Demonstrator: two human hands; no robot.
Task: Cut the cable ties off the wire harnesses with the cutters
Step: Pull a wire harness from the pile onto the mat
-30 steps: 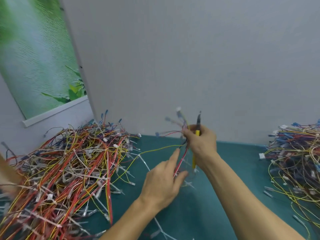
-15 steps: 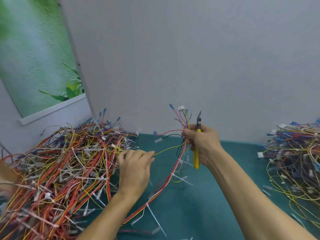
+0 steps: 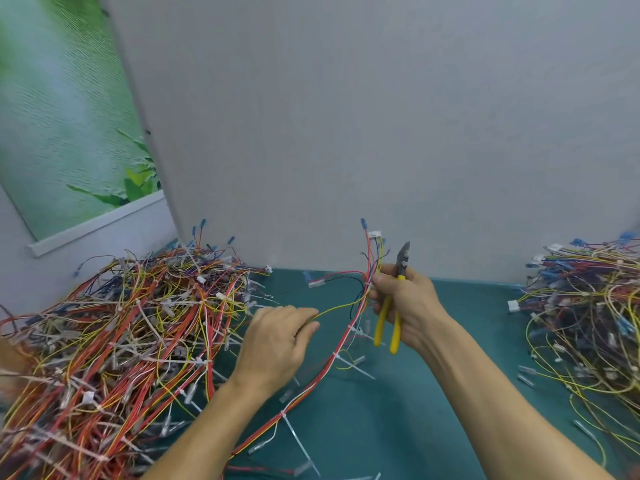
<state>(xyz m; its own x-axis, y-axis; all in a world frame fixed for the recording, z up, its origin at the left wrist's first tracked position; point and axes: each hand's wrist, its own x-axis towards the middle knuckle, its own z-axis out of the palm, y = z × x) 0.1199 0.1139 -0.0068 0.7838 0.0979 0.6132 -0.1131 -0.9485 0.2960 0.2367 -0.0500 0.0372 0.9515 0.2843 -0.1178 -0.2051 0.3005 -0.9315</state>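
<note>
R hand (image 3: 407, 306): wrapped round yellow-handled steel cutters (image 3: 381, 323) + red-wire harness (image 3: 311, 384); its white plastic ties (image 3: 298, 441) uncut.
L hand (image 3: 277, 341): pinching thin yellow wire (image 3: 339, 308).
To do: big tied red-orange wire heap (image 3: 121, 323), prob most of job.

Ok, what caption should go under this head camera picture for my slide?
Right hand holds yellow cutters and a wire harness; left hand pinches its yellow wire.

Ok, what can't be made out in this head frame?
Head view only.
Whether the left hand pinches the yellow wire: its back hides the fingertips.
The pivot of the cutters: covered by the right hand.
The left pile: blurred, cut off by the left and bottom edges.
The right pile: cut off by the right edge.
</note>
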